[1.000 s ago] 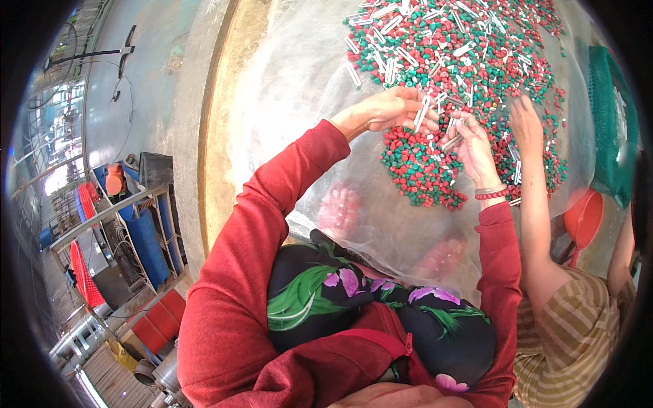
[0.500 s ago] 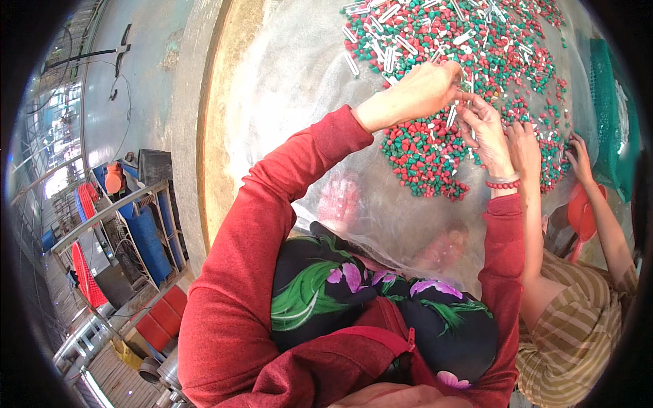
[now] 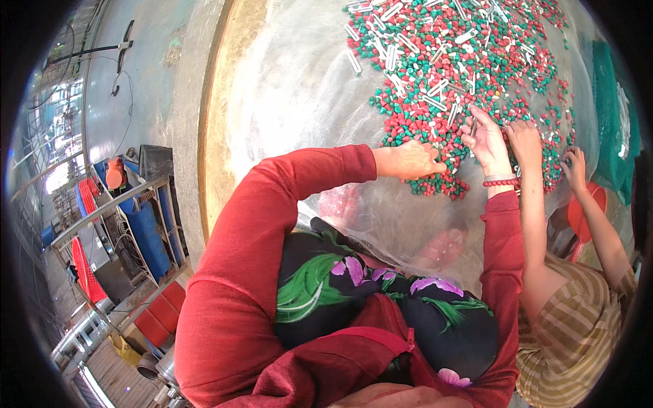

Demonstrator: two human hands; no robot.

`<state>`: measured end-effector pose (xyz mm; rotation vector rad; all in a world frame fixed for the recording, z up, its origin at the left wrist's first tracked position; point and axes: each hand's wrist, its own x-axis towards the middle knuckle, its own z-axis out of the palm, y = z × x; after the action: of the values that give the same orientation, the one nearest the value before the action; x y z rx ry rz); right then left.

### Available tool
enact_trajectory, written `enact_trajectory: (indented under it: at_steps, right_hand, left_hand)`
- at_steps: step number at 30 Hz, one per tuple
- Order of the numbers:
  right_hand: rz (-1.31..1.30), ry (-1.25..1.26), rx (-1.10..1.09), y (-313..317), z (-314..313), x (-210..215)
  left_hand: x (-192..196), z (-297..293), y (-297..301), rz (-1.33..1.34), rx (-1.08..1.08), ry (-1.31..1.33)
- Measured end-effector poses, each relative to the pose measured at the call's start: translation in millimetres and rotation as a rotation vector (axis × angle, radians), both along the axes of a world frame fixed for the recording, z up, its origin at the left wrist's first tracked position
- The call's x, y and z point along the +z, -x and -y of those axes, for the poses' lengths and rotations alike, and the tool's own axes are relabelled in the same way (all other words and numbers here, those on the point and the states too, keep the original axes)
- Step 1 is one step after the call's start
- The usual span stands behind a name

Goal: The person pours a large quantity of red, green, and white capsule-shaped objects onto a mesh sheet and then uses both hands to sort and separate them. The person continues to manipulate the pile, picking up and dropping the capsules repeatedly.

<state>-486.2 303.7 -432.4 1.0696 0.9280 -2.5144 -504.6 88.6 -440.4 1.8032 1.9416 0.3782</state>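
Note:
My left hand [image 3: 412, 160] reaches from a red sleeve onto the near edge of a spread of small red and green pieces [image 3: 435, 144]. Its fingers are curled together among the pieces; anything between them is hidden. Just right of it, my right hand [image 3: 490, 143], with a red bead bracelet [image 3: 502, 181] at the wrist, hovers palm partly up over the pieces. Thumb and fingertips pinch a small thin thing too indistinct to name. Long white hairpin-shaped strips [image 3: 435, 102] lie scattered over the pieces, several of them just beyond my hands.
At my right, another person's hands [image 3: 525, 146] work in the same pieces. A translucent plastic sheet [image 3: 292, 88] lies under the pieces and drapes toward my lap. Green netting [image 3: 607, 115] and a red basin [image 3: 589, 209] are at the far right. A raised ledge [image 3: 197, 122] runs along the left.
My left hand has left my right hand and come down nearer me onto the pieces. My right hand has turned its palm more upward. The other person's right hand has shifted slightly nearer.

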Motion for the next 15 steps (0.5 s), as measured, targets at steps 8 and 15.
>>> enact_trajectory:
  at_steps: [8,15]
  right_hand:
    - [-0.158,-1.808,0.947,14.9,16.9,-14.0]
    - [-0.142,-0.761,0.552,4.0,-4.5,14.1]
  left_hand:
    - [-10.8,-3.6,123.1,-0.141,0.445,-0.099]
    - [11.8,15.8,74.7,-0.212,0.126,0.285]
